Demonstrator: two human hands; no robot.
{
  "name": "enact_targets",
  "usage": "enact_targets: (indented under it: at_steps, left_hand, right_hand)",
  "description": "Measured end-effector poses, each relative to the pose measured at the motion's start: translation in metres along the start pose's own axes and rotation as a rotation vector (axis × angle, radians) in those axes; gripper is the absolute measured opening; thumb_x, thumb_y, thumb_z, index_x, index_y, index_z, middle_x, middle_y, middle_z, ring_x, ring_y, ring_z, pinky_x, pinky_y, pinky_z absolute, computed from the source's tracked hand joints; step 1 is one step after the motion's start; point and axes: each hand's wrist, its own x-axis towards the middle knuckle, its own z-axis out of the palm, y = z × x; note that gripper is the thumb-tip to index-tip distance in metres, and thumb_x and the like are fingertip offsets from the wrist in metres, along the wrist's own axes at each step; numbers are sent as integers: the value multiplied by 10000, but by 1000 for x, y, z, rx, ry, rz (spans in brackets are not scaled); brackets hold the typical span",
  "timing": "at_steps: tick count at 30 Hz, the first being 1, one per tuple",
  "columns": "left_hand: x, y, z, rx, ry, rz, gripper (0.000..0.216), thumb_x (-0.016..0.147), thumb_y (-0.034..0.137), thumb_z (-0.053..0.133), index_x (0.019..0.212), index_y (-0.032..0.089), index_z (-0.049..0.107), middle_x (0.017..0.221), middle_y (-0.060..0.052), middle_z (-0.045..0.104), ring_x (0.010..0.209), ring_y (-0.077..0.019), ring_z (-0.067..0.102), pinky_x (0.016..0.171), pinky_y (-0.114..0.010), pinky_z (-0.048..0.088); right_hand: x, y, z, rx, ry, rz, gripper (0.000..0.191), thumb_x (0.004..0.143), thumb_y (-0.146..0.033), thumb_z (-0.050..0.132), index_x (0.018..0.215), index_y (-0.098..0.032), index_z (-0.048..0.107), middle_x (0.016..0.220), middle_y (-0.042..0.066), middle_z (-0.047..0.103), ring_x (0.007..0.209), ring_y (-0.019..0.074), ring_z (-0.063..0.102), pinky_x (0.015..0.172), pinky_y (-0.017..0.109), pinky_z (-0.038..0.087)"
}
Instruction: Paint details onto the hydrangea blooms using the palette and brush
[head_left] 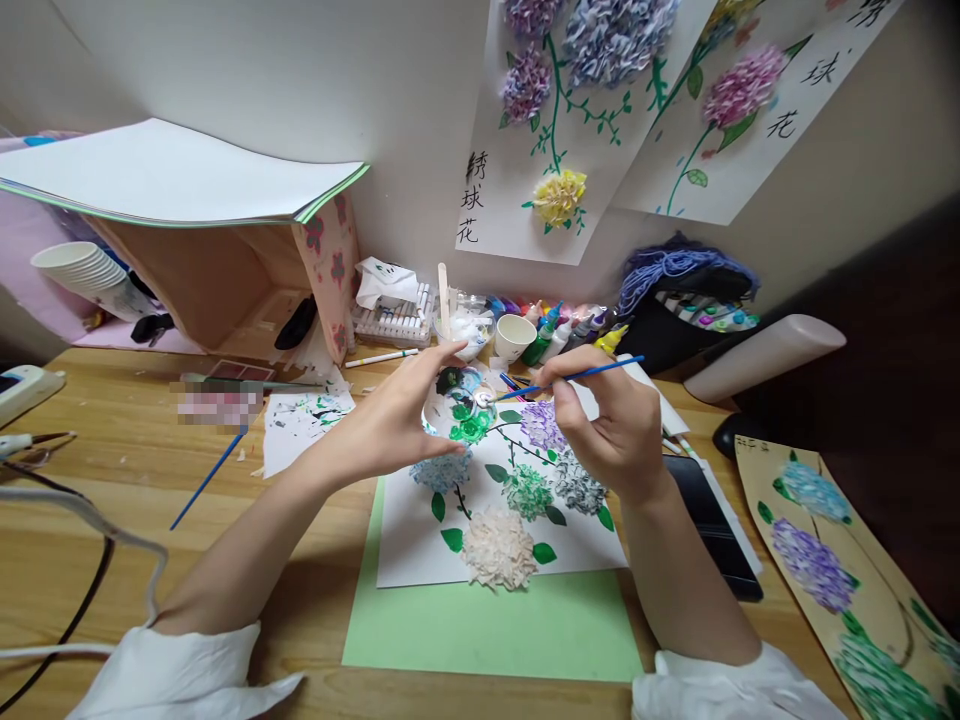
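My left hand (390,415) curves around a round paint palette (453,412), thumb on the near side and fingers on the far side. Green, black, blue and white paint lie in the palette. In my right hand (611,415) is a thin blue paintbrush (581,374), its tip at the white paint. Below both hands lies a white sheet (409,545) with crinkled raised flowers: a cream one (500,548), a green one (527,491), a grey one (580,484), a purple one (543,425) and a light-blue one (441,470), joined by painted stems and leaves.
Green paper (491,630) lies under the sheet. A paint-smeared paper (304,420) and another blue brush (208,478) are at left. Paint bottles (551,335), a paper cup (515,338) and a marker box (394,315) line the wall. A black tablet-like device (712,530) lies right.
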Motion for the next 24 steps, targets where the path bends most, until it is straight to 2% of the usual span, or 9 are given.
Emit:
enact_targets:
  at_steps: [3, 7, 11, 14, 18, 22, 24]
  left_hand:
    - [0, 1, 0, -2, 3, -1, 929, 696, 335, 772, 1455, 287, 239, 1411, -79, 473, 1286, -270, 472, 1075, -438, 417]
    - [0, 0, 0, 0, -4, 3, 916, 700, 333, 764, 1453, 298, 244, 1423, -75, 466, 1289, -277, 470, 1074, -447, 419]
    - [-1, -1, 1, 1, 5, 13, 915, 702, 353, 761, 1452, 305, 239, 1447, -76, 437, 1297, -284, 462, 1078, -460, 415]
    - [-1, 0, 1, 4, -9, 3, 923, 700, 345, 767, 1451, 294, 233, 1440, -72, 446, 1294, -272, 464, 1079, -440, 418]
    - [0, 1, 1, 0, -11, 0, 917, 705, 343, 765, 1451, 292, 233, 1455, -77, 428, 1299, -275, 457, 1076, -439, 417]
    - [0, 1, 1, -7, -8, 6, 914, 706, 343, 763, 1452, 293, 236, 1432, -81, 453, 1286, -281, 470, 1064, -446, 424]
    - [0, 1, 1, -4, -6, 7, 908, 707, 347, 762, 1449, 294, 242, 1447, -82, 438, 1296, -283, 462, 1074, -447, 414]
  right_hand:
    - [0, 0, 0, -6, 38, 27, 161, 857, -107, 468, 901, -230, 563, 801, 0, 625, 727, 143, 613, 672, 306, 503]
    - [0, 0, 0, 22, 1, 14, 164, 849, -105, 465, 889, -230, 564, 787, -3, 628, 716, 142, 617, 660, 301, 507]
    - [1, 0, -1, -6, 40, 25, 155, 853, -109, 473, 887, -229, 566, 794, 2, 629, 727, 147, 618, 668, 306, 507]
    - [0, 1, -2, 17, -4, 4, 153, 853, -108, 476, 890, -223, 569, 796, 5, 628, 727, 144, 616, 673, 305, 504]
    - [0, 0, -3, 23, 34, 16, 153, 854, -101, 473, 887, -221, 561, 797, 5, 624, 728, 142, 605, 678, 307, 497]
    - [0, 0, -3, 13, -14, 6, 158, 853, -105, 469, 882, -230, 561, 784, -2, 617, 707, 139, 601, 658, 304, 499]
    - [1, 1, -3, -16, 6, 8, 158, 854, -103, 468, 877, -229, 561, 781, -1, 615, 705, 139, 601, 657, 303, 500]
